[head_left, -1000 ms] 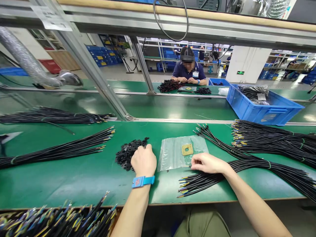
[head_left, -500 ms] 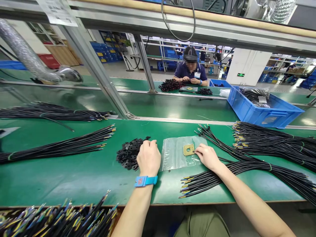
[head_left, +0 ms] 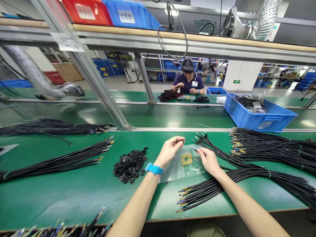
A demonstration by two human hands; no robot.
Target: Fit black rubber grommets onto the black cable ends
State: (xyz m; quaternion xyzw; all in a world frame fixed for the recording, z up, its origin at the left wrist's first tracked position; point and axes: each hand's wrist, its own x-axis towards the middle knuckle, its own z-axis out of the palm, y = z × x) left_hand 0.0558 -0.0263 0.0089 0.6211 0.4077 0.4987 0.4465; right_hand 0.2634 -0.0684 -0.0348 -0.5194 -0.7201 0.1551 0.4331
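Note:
My right hand (head_left: 209, 160) pinches a black cable (head_left: 194, 149) close to its stripped end, which points left over a clear plastic bag (head_left: 170, 171). My left hand (head_left: 171, 150) is raised above the bag's upper left part, thumb and fingers pressed together; whatever they hold is too small to make out. Between and just below the hands, a yellowish square plate (head_left: 186, 159) with a round hole lies on the bag. Left of my left wrist sits a pile of small flat black pieces (head_left: 130, 165).
Cable bundles lie at right (head_left: 261, 143), front right (head_left: 197, 196) and left (head_left: 61, 156). More wire ends rise at the lower left edge. A blue bin (head_left: 261, 120) stands behind the metal rail. Across the bench, a co-worker (head_left: 189, 80) handles small parts.
My left hand has left the black pile and moved right, beside my right hand. The cable end has come off the plate's hole and up. The view has tilted upward.

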